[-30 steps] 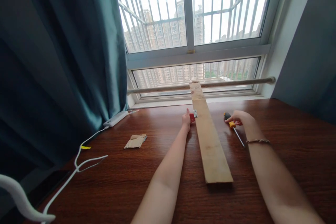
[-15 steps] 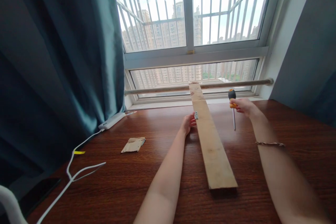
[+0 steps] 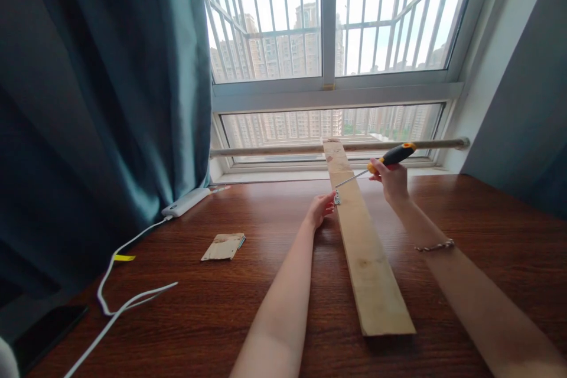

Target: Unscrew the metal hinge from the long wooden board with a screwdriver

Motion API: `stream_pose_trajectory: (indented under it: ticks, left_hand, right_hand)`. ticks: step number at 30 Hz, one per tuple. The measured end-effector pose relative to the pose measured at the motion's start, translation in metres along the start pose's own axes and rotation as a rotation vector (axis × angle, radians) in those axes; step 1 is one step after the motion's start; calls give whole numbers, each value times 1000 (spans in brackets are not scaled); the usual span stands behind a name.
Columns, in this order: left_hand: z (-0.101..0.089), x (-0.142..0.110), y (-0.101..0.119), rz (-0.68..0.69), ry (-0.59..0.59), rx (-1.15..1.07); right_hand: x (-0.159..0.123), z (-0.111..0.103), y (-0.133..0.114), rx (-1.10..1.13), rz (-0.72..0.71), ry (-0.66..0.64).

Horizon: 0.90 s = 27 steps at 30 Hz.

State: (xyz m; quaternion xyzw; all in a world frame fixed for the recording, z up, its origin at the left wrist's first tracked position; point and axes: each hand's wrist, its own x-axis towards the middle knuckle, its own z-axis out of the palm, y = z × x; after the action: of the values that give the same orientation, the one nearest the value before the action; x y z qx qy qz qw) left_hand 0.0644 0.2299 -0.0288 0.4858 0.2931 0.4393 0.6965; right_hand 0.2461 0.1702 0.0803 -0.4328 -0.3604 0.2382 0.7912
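Note:
A long wooden board (image 3: 370,260) slopes from the table's near part up toward the window rail. On its left edge sits a small silvery metal hinge (image 3: 337,198), with fine details too small to make out. My left hand (image 3: 322,210) pinches the hinge against that edge from the left side. In my right hand (image 3: 390,180) is a screwdriver (image 3: 398,155) with a black and orange handle, gripped near the front of the handle. Its shaft points down and left, and the tip is at the hinge's upper end; whether it touches a screw cannot be seen.
A torn piece of cardboard (image 3: 224,247) lies on the brown table (image 3: 274,271), left of the board. Further left are a white power strip (image 3: 186,203), a white cable (image 3: 106,322) and a dark flat object (image 3: 48,336). A metal rail (image 3: 274,152) crosses before the window; a blue curtain (image 3: 177,71) hangs left.
My right hand has moved left toward the board, and the screwdriver has swung from upright to slanting, its tip now by the hinge. My left hand stays at the hinge. The view has shifted slightly.

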Motion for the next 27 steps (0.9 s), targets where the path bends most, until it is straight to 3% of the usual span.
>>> stream_pose_trajectory:
  ticks: [8, 16, 27]
  left_hand:
    - [-4, 5, -4, 32, -45, 33]
    - [3, 6, -4, 20, -53, 8]
    - [13, 1, 3, -28, 74, -7]
  right_hand:
    - [1, -8, 3, 8, 2, 11]
    - [-4, -5, -1, -49, -29, -60]
    - [-12, -4, -14, -228, -165, -190]
